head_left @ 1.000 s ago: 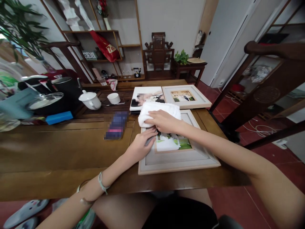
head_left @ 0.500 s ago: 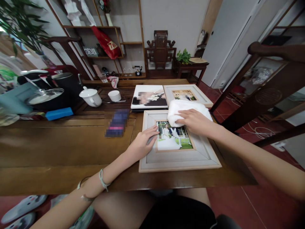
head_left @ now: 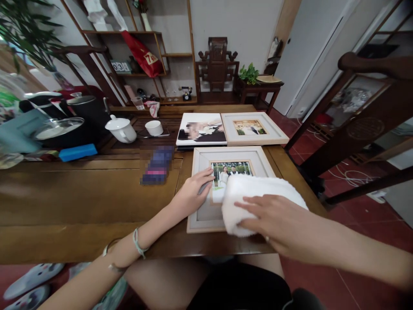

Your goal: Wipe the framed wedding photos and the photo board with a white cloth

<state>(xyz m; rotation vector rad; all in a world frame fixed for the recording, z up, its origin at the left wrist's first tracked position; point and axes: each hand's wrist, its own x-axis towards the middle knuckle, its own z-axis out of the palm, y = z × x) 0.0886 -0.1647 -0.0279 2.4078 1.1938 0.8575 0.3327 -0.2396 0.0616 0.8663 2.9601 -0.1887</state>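
Note:
A pale framed photo (head_left: 206, 158) lies flat near the front edge of the dark wooden table (head_left: 80, 198). My left hand (head_left: 193, 193) rests on the frame's left side, fingers stretched flat, holding it down. My right hand (head_left: 274, 219) presses a folded white towel (head_left: 258, 193) onto the frame's lower right part, fingers spread over the cloth. The towel hides most of the picture's lower half.
Behind it lie an unframed photo print (head_left: 201, 129) and a second framed photo (head_left: 253, 128). A white teapot (head_left: 121, 129), a cup (head_left: 154, 127), pots (head_left: 58, 129) and a blue box (head_left: 78, 152) stand at left. A carved chair back (head_left: 371, 107) rises at right.
My right hand has swept the towel from the frame's top left, across to the top right, then down to its lower right. The left hand has stayed put.

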